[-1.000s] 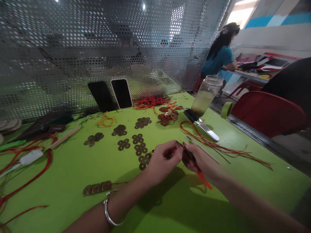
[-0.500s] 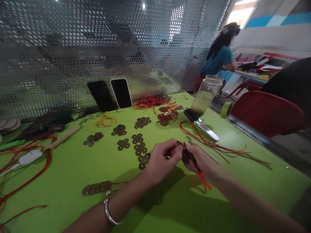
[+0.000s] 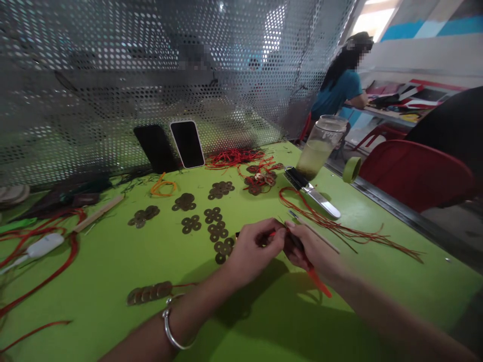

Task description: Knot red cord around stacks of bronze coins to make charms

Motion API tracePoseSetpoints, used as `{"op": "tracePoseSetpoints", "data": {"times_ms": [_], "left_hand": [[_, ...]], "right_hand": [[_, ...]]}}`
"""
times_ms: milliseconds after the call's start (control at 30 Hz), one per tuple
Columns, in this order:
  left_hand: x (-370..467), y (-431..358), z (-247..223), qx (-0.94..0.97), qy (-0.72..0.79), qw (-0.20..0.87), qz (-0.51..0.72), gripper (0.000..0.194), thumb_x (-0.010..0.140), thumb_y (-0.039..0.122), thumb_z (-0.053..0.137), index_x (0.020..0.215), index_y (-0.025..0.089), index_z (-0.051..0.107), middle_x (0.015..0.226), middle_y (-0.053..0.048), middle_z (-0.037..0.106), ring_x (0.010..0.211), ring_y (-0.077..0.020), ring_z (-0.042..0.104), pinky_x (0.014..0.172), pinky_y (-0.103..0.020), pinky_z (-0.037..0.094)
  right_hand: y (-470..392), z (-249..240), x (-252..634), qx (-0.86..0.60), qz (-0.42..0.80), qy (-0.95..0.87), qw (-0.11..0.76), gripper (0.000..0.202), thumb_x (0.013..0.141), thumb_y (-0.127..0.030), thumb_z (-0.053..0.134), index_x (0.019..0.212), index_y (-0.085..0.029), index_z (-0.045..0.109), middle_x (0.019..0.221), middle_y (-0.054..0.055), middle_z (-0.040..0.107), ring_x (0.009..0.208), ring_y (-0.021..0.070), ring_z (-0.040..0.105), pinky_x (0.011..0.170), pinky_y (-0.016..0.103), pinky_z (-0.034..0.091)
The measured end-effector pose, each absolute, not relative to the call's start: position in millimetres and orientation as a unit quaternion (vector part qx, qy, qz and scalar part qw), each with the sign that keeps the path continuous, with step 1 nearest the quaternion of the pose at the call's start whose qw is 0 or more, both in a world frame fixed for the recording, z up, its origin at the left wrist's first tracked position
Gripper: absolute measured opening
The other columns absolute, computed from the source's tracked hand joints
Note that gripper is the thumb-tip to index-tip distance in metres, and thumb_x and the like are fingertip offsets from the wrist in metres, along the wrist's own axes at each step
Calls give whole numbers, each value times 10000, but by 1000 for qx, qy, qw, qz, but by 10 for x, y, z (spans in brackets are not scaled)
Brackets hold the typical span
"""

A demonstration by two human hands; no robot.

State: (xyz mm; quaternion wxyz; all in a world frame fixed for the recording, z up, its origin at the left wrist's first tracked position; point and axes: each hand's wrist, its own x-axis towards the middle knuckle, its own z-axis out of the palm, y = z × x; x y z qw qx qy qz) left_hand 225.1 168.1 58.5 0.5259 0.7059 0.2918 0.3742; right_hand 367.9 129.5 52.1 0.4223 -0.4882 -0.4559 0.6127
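Note:
My left hand (image 3: 256,249) and my right hand (image 3: 311,249) meet fingertip to fingertip just above the green table. Thumb and fingers of the left are pinched, with thin dark cord ends and a bit of red showing near the tips; most of it is hidden. Out of the right palm sticks the orange-red end of a slim tool (image 3: 320,283), whose kind I cannot make out. Beside the left hand lie clusters of coins with centre holes (image 3: 217,231). A row of overlapping coins (image 3: 149,293) on red cord lies by the left forearm.
Brown-red cords (image 3: 339,229), a thin stick (image 3: 317,234) and a hairbrush (image 3: 313,193) lie to the right. A glass jar (image 3: 316,151) stands behind. Two phones, one white-edged (image 3: 187,144), lean on the perforated metal screen (image 3: 132,90). A person (image 3: 339,93) sits beyond.
Hardly anything differs. The hands keep their grip in the same place, and the orange-red tool end has shifted slightly to the right. A small dark and red end now shows left of my left hand.

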Motion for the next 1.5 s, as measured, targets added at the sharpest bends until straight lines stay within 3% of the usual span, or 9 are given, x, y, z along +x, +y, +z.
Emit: {"op": "tracePoseSetpoints", "data": {"times_ms": [300, 567, 733, 867, 1100, 1233, 1400, 1500], "left_hand": [[2219, 1674, 649, 717, 308, 492, 386, 242, 845, 224, 487, 611, 173, 453, 554, 63, 353, 513, -77, 307, 478, -195, 255], [2063, 1836, 765, 689, 338, 464, 443, 261, 901, 282, 469, 664, 176, 495, 561, 61, 358, 501, -81, 306, 467, -196, 251], [2082, 1769, 751, 702, 313, 493, 408, 262, 895, 312, 510, 677, 168, 541, 593, 37, 460, 536, -90, 389, 501, -203, 310], [2116, 1726, 718, 689, 310, 518, 401, 290, 912, 362, 495, 691, 178, 535, 599, 33, 446, 572, -106, 418, 529, -213, 339], [2102, 1708, 779, 676, 302, 543, 396, 292, 928, 362, 468, 709, 183, 543, 612, 35, 421, 602, -114, 411, 556, -218, 343], [2119, 1668, 831, 677, 295, 556, 382, 304, 939, 343, 423, 711, 177, 539, 612, 42, 397, 571, -105, 360, 534, -218, 306], [2166, 1527, 908, 719, 253, 586, 275, 260, 894, 274, 487, 696, 148, 601, 602, 33, 462, 554, -94, 372, 509, -211, 281], [2179, 1414, 946, 751, 229, 590, 186, 241, 893, 265, 488, 728, 144, 615, 606, 42, 453, 547, -83, 361, 502, -206, 269]], "right_hand": [[1299, 507, 3676, -478, 606, -473, 425, 581, 875, -650, 424, 506, -206, 353, 418, -68, 282, 367, 64, 225, 367, 238, 163], [1223, 648, 3633, -460, 613, -487, 420, 571, 861, -634, 436, 493, -208, 346, 418, -70, 290, 369, 64, 204, 387, 233, 182], [1253, 629, 3675, -453, 620, -479, 424, 589, 892, -606, 355, 458, -209, 317, 380, -59, 267, 362, 69, 229, 396, 239, 196], [1314, 612, 3748, -477, 598, -494, 412, 618, 888, -664, 273, 463, -216, 289, 377, -60, 246, 349, 72, 227, 378, 241, 183], [1517, 619, 3927, -574, 453, -557, 393, 582, 913, -664, 255, 554, -218, 356, 442, -51, 338, 395, 93, 320, 415, 244, 265], [1709, 706, 3983, -617, 339, -609, 367, 508, 940, -593, 269, 651, -208, 435, 550, -11, 469, 495, 124, 439, 496, 251, 327], [2061, 846, 3945, -672, 167, -646, 322, 223, 936, -399, 400, 838, -210, 466, 686, 30, 534, 640, 188, 507, 558, 273, 296], [2294, 866, 3902, -691, 124, -656, 277, 185, 932, -346, 444, 945, -174, 511, 719, 52, 573, 638, 194, 530, 570, 283, 322]]}}
